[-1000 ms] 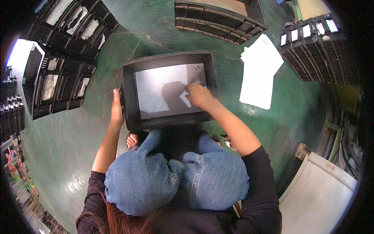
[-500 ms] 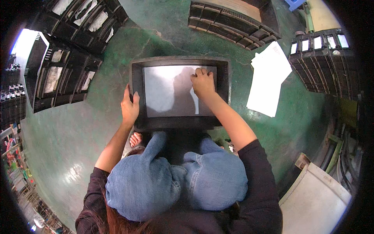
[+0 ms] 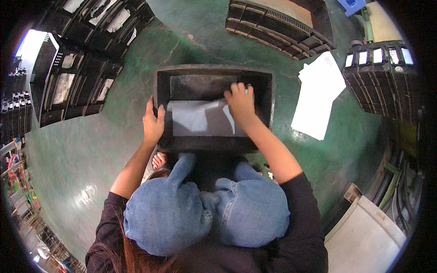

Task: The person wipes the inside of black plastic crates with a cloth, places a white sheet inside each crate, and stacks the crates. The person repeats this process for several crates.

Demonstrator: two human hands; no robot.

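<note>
Fingers of the left hand (image 3: 153,122) grip the black tray's (image 3: 214,73) rim, right hand (image 3: 240,103) pinching the white sheet (image 3: 195,119) inside.

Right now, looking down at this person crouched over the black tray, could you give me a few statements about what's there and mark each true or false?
1. The left hand grips the left rim of the black tray. True.
2. The right hand rests on the stack of white sheets on the floor. False: it is inside the tray, on the white sheet there.
3. The white sheet covers the tray's whole bottom. False: the far part shows bare and dark.
4. The floor is green. True.
5. Loose white sheets lie to the tray's right. True.
</note>
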